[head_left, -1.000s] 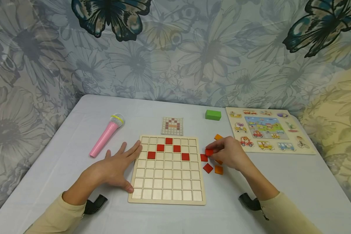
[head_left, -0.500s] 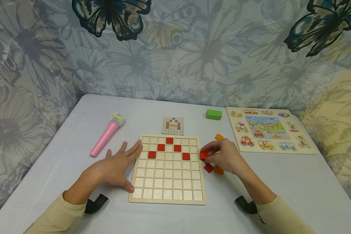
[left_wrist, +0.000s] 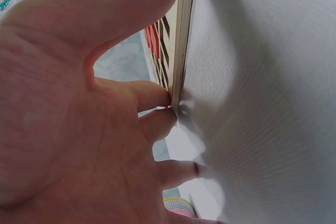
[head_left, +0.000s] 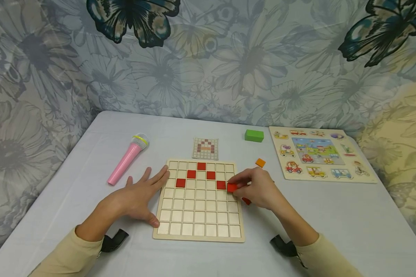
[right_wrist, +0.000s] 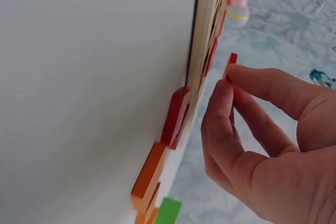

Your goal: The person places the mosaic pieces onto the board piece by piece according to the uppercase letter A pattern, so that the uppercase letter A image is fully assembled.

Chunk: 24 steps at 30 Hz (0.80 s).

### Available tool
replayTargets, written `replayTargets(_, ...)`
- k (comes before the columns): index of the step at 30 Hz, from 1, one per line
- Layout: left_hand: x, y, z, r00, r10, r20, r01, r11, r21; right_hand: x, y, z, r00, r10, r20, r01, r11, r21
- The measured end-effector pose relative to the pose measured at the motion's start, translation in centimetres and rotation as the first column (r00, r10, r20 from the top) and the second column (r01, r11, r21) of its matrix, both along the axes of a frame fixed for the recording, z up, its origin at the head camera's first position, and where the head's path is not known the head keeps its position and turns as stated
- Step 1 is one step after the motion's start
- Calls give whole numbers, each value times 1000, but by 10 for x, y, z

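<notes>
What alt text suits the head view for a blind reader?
The right hand pinches a red tile over a grid board; the left hand touches the board's left edge. A pink microphone lies left, a puzzle right.

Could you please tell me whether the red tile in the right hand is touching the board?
Apart. The right wrist view shows a strip of backdrop between the held tile and the board.
</notes>
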State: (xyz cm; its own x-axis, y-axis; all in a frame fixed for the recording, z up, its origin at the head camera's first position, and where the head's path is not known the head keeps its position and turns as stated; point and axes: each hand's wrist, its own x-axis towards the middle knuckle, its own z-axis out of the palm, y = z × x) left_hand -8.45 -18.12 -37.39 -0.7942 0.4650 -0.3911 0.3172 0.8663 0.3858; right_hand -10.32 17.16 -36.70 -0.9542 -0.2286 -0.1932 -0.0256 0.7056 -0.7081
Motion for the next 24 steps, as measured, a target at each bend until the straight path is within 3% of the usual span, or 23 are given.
replayTargets(24, -1, 1, -1, 1000, 7, 6, -7, 1000, -3, 2, -20, -4, 998, 59, 20, -59, 998, -1)
